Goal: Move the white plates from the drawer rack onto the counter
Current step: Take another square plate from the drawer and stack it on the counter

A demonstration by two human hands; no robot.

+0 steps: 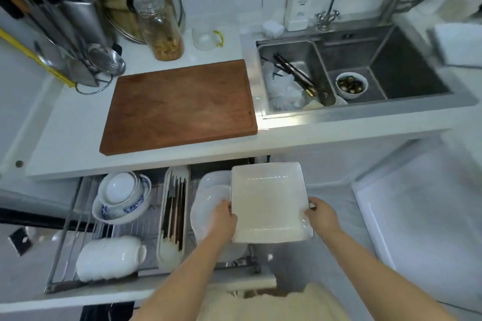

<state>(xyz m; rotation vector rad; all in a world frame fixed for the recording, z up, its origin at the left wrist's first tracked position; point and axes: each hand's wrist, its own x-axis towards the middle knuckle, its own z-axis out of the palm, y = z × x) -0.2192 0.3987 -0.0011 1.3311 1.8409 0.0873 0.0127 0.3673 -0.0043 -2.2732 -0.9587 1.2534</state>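
Observation:
A square white plate [268, 202] hangs above the right end of the open drawer rack [65, 250], just below the counter's front edge [182, 161]. My left hand [223, 219] grips its left rim and my right hand [322, 215] grips its right rim. More white plates [208, 195] stand upright in the rack to the left of the held one, partly hidden by my left hand.
A wooden cutting board [180, 105] lies on the white counter. The sink [365, 70] at the right holds a bowl, utensils and a bag. In the rack are blue-patterned bowls [122, 198], white cups [109, 257] and a chopstick tray [173, 214]. Jars and utensils crowd the counter's back.

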